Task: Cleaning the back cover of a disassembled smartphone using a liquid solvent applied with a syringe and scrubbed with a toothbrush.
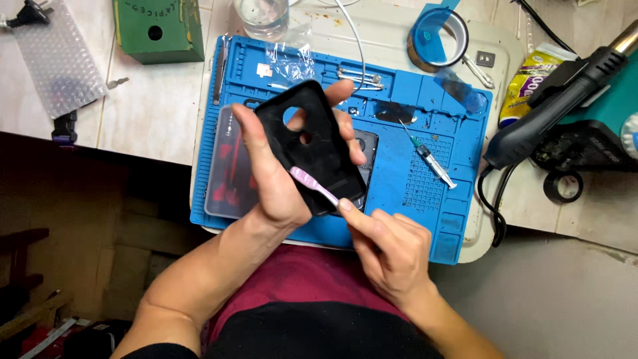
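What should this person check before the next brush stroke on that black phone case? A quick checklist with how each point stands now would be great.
1. Left hand grips the black phone case firmly: ok.
2. Right hand holds the pink toothbrush: ok.
3. Brush head lies against the case: ok.
4. Phone on the blue mat sits right under the case, catching debris: not ok.
5. Syringe lies apart from both hands: ok.
6. Case inside clean: cannot tell.
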